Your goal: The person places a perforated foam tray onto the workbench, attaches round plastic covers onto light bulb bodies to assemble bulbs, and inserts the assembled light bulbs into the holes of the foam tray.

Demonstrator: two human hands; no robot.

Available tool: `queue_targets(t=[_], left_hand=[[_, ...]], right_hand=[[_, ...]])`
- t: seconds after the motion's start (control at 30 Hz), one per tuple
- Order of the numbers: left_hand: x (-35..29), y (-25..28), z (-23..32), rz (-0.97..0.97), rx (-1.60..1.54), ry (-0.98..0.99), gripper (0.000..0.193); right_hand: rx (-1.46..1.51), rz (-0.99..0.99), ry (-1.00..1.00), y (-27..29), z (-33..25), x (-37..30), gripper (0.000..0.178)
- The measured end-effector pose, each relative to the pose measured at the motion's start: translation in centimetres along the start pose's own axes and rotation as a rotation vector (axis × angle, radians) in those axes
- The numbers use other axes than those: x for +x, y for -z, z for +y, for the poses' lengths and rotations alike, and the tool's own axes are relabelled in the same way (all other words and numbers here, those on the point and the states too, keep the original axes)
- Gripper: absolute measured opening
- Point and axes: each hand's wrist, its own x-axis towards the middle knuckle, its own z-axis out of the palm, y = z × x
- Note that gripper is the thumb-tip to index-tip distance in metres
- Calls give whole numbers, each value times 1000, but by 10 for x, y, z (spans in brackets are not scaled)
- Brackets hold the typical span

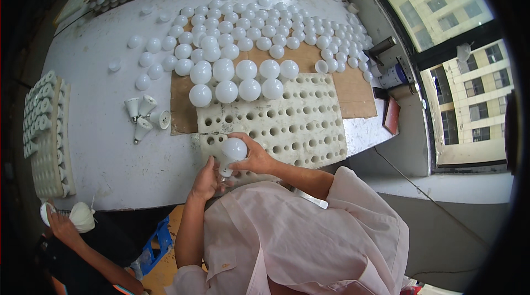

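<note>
A white LED light bulb (234, 150) with a round dome and a screw base is held upright in front of my chest. My right hand (255, 156) is closed around its dome and body from the right. The fingers of my left hand (206, 178) grip it low down, near the screw base. Just beyond my hands lies a pale foam tray (301, 129) with rows of holes. Several round white bulbs (226, 91) stand on its far left part, and the nearer holes show bare.
Many loose white domes (259, 33) spread over cardboard (356, 93) and the table. Several bulb bodies without domes (144, 115) lie at left, near a stacked foam tray (47, 129). Another person's hand (63, 230) holds something white at lower left. A can (392, 77) stands by the window.
</note>
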Motion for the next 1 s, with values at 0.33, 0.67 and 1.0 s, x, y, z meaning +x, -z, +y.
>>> queue_targets(t=[0.33, 0.67, 1.0], left_hand=[[-4, 63, 34, 631, 392, -371, 23], [-6, 107, 78, 1104, 1088, -790, 39], [31, 128, 104, 1209, 1610, -705, 62]], right_hand=[[-431, 1022, 192, 189, 26, -7, 82], [-678, 923, 390, 183, -47, 41, 45], [-1151, -166, 426, 88, -116, 293, 51]])
